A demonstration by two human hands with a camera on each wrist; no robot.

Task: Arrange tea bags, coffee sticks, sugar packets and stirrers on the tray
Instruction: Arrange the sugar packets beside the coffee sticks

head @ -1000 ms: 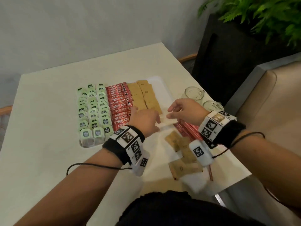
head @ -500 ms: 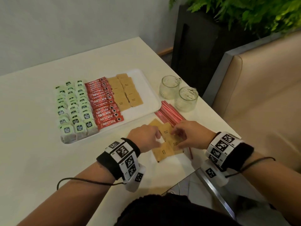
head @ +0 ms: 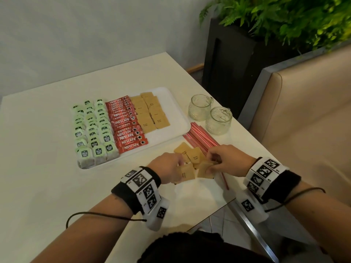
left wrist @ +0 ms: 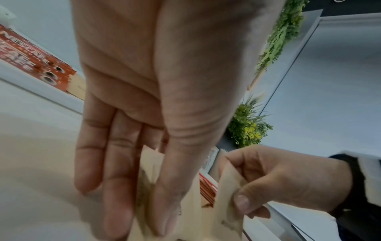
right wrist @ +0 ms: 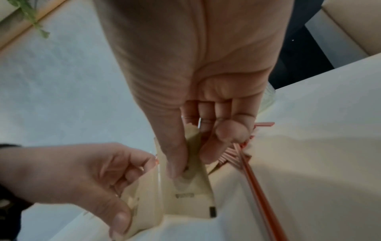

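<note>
Two brown sugar packets are in my grasp, one per hand, just off the near right corner of the tray (head: 176, 103). My left hand (head: 167, 168) pinches one packet (head: 187, 172) between thumb and fingers; my right hand (head: 228, 160) pinches the other packet (head: 206, 169) the same way, thumb on one face and curled fingers behind it. Both packets stand on edge, almost touching, above the table (head: 47, 177), with a few loose packets (head: 191, 152) lying flat just beyond them. The sugar rows (head: 150, 112) on the tray lie far and to the left of both hands, their near end stopping short of the tray's near rim, so bare tray remains there. I judge the left hand the nearer one to that gap. The red stirrers (head: 201, 137) lie on the table beside the tray's right edge, their long axis running from far left to near right, passing under my right hand.
</note>
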